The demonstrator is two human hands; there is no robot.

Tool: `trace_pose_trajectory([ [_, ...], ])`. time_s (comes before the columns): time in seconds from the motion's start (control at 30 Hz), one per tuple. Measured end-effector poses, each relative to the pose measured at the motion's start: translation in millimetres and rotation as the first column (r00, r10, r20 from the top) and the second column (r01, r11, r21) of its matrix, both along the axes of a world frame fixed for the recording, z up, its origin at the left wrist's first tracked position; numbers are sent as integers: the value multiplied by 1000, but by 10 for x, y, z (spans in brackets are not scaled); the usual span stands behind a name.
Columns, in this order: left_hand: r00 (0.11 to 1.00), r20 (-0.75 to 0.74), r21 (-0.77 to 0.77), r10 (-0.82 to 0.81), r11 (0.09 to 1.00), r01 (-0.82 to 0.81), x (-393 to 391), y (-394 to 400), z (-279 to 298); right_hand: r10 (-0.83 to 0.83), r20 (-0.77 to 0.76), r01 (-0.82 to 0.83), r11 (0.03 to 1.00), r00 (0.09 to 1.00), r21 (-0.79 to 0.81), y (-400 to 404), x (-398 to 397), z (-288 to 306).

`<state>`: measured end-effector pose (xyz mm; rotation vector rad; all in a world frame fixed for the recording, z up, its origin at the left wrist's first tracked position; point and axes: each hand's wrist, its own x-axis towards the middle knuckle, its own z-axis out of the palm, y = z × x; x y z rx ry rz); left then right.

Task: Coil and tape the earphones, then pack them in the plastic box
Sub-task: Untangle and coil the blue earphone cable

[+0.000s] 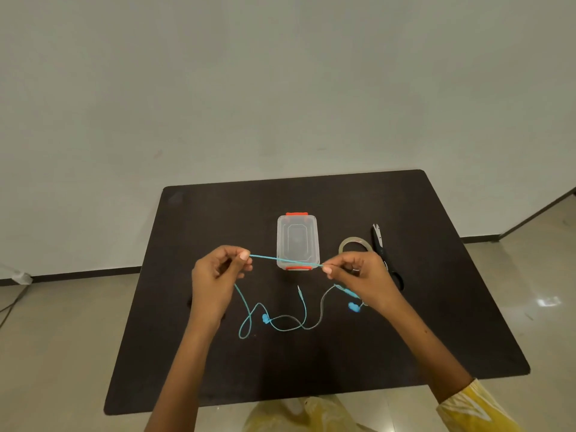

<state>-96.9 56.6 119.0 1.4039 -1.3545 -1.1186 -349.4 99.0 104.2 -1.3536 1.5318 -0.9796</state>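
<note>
Light blue earphones [282,260] are stretched taut between my two hands above the dark table [218,363]. My left hand [216,275] pinches the cable at its left end, and my right hand [361,277] pinches it at the right. The remaining cable hangs down and lies in loose loops on the table, with one earbud [265,319] near the middle and another [354,308] under my right wrist. The jack end [299,289] lies between my hands. A clear plastic box [297,241] with red clips, lid on, stands just behind the taut cable.
A roll of clear tape [355,244] lies right of the box, partly behind my right hand. Black scissors [381,247] lie beside the tape, farther right. A white wall rises behind the table, and tiled floor surrounds it.
</note>
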Motion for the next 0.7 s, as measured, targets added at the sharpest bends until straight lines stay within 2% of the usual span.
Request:
trace_pose_trajectory([
  [0.07, 993, 114, -52, -17, 998, 23, 20, 23, -8, -10, -28, 9, 1000, 1000, -17, 7, 9, 12],
  [0.1, 971, 239, -80, -27, 996, 47, 24, 22, -8, -4, -59, 3, 1000, 998, -23, 8, 21, 22],
  [0.17, 827, 559, -85, -63, 987, 133, 15, 16, -3, 18, -124, -23, 999, 992, -37, -4, 38, 45],
  [0.2, 729, 679, -70, -83, 982, 177, -9, 9, 10, 27, -153, -34, 999, 988, -42, -16, 50, 64],
  [0.23, 670, 734, -65, -108, 972, 228, -46, 5, 23, 36, -180, -44, 998, 983, -45, -30, 68, 85],
  [0.27, 670, 728, -76, -149, 953, 294, -102, 7, 37, 45, -202, -56, 997, 978, -49, -44, 96, 106],
  [0.33, 761, 587, -136, -276, 893, 430, -246, 38, 95, 77, -213, -90, 994, 974, -55, -66, 159, 157],
  [0.4, 821, 426, -191, -381, 849, 493, -394, 84, 152, 119, -175, -132, 989, 977, -60, -84, 222, 205],
  [0.43, 833, 397, -220, -385, 841, 494, -446, 102, 162, 136, -154, -148, 987, 979, -67, -88, 250, 222],
  [0.6, 878, 405, -340, -254, 850, 403, -465, 88, 123, 119, -42, -123, 989, 992, -87, -87, 243, 271],
  [0.7, 916, 369, -352, -158, 888, 295, -304, 11, 95, 71, -25, -72, 997, 997, -42, -69, 47, 239],
])
